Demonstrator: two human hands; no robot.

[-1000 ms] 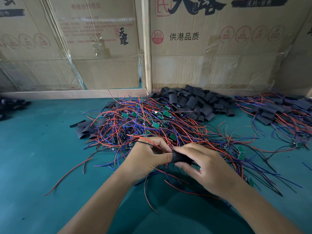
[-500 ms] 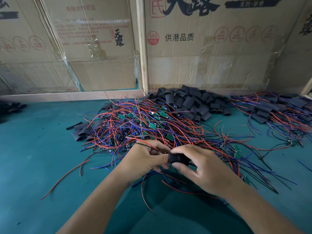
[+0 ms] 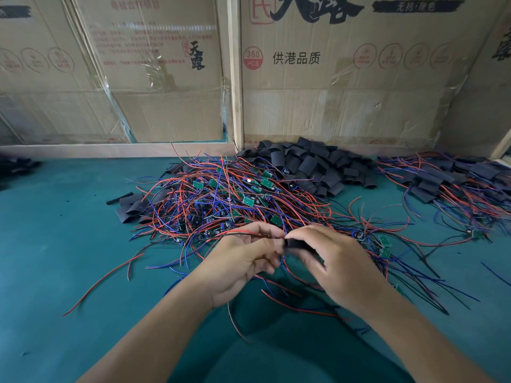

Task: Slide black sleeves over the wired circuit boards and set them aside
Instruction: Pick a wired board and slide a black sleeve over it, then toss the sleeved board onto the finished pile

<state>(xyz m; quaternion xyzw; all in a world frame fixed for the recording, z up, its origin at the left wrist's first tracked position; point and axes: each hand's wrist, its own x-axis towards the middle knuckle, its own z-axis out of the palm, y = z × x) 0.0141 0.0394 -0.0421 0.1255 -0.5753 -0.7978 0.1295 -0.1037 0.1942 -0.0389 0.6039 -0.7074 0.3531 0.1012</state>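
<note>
Green bench [image 3: 55, 244] | left hand [image 3: 243, 261] pinches wires [image 3: 243, 233] | right hand [image 3: 340, 261] grips sleeve [image 3: 296, 243] | advice: keep wires taut, feed straight.

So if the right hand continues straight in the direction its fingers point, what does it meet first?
The right hand points left, holding the black sleeve. Going straight on, it would probably meet the left hand first, whose fingertips pinch the wires at the sleeve's mouth; depth there is hard to judge.

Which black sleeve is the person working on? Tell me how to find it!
Start at the big tangle of red and blue wires on the green table. Just in front, two hands meet. The sleeve is the only one pinched in the right hand, not lying in a pile.
</note>
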